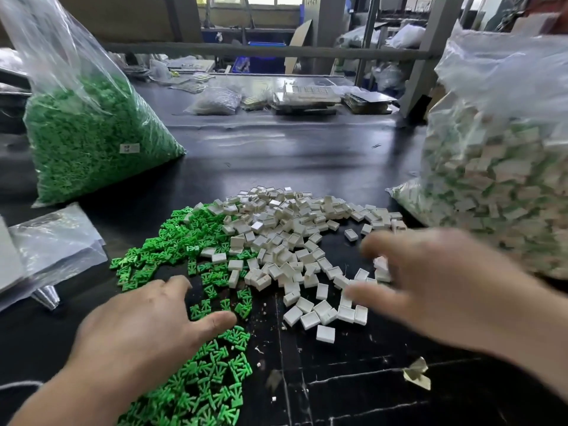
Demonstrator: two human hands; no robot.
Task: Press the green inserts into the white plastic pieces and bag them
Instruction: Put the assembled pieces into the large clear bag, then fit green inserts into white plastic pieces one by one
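Two hands over a black tabletop. Left hand, lower left of frame: fingers spread, lying on the loose green inserts. Right hand, lower right, blurred: fingers apart above the heap of white plastic pieces at centre. Upper left: green-filled bag, clear. Right edge: large clear bag holding white pieces with green showing. Left edge: flat clear bags.

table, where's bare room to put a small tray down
Bare table runs beyond the piles, between the green bag and the mixed bag. A smaller patch lies at the near edge, right of the green inserts, below the white pieces, with scraps on it. The centre is crowded.
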